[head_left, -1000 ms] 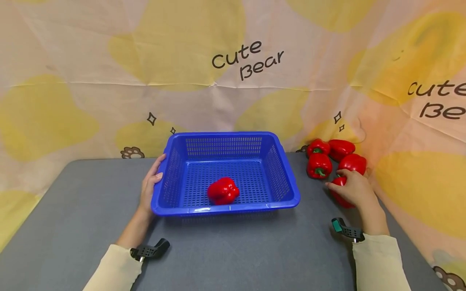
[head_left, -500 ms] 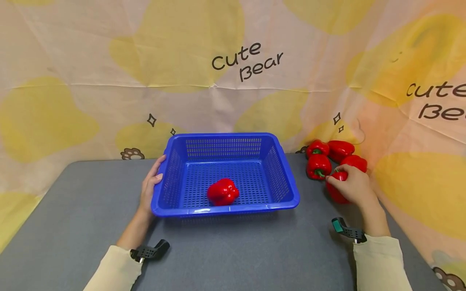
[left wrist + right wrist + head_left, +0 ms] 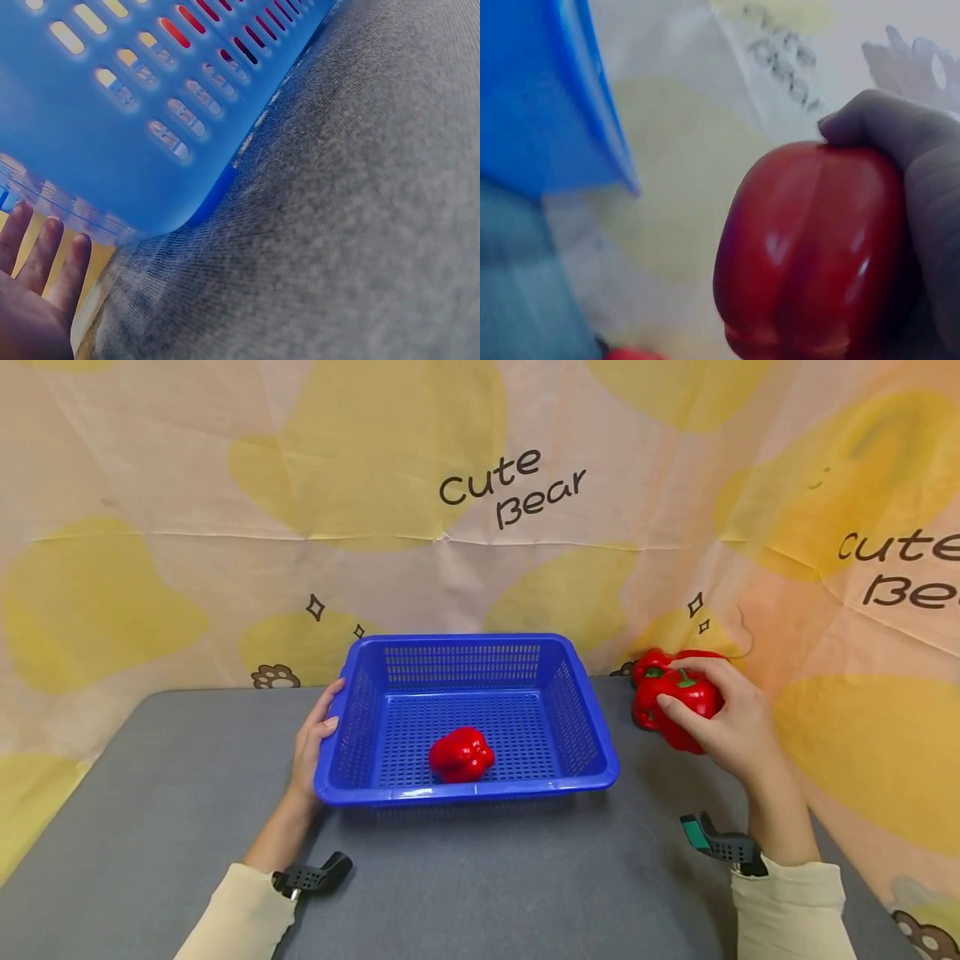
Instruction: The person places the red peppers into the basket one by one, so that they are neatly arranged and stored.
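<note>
My right hand (image 3: 738, 718) grips a red bell pepper (image 3: 688, 703) with a green stem, thumb on the near side and fingers over its far side. In the right wrist view, the glossy bell pepper (image 3: 810, 247) appears large beside the thumb. My left hand (image 3: 309, 747) rests against the left side of a blue plastic basket (image 3: 465, 792); in the left wrist view its fingers (image 3: 71, 274) are straight by the basket's wall. One red bell pepper (image 3: 461, 755) lies in the basket, near its front wall.
Behind the held one, more red bell peppers (image 3: 651, 665) sit partly hidden at the table's back right. Patterned cloth (image 3: 510, 577) hangs along the back and right of the grey table (image 3: 480, 877).
My right hand has taken a bell pepper from the front of the right-hand group and raised it, moving it slightly back and left. The left hand and basket stay almost unchanged.
</note>
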A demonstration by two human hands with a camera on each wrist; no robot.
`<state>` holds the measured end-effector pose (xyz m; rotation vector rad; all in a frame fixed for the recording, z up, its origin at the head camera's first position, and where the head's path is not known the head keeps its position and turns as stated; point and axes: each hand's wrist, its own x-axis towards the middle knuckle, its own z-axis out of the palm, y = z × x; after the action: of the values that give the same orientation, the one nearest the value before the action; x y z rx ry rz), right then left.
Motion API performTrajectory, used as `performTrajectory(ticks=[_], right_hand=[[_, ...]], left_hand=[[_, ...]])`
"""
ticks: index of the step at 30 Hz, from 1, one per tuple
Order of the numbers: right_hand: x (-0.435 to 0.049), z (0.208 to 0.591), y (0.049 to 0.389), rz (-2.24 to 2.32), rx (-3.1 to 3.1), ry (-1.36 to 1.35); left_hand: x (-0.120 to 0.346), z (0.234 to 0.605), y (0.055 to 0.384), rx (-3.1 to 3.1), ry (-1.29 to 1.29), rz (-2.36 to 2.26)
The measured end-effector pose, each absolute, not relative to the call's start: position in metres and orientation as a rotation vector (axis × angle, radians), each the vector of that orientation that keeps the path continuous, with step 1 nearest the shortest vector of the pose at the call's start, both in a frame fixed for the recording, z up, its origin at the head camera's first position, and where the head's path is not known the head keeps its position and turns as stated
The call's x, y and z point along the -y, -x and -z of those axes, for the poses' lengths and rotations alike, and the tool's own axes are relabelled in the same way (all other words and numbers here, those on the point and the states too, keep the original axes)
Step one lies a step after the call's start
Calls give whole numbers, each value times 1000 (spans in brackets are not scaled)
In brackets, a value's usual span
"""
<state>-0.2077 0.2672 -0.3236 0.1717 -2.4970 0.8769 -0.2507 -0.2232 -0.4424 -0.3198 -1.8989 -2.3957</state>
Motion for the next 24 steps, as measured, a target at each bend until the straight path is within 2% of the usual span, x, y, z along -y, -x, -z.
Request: performTrajectory(ticks=[8,16,24], right_hand=[[-213,312,209,-1063,2318,-500],[-171,307,223,-1164,2302,-580],[-157,322,234,-1108,2340,-652]], left_hand=[[224,443,251,1884,330,2388],[222,444,252,1908,334,2403],[224,442,252,1904,336,2380]])
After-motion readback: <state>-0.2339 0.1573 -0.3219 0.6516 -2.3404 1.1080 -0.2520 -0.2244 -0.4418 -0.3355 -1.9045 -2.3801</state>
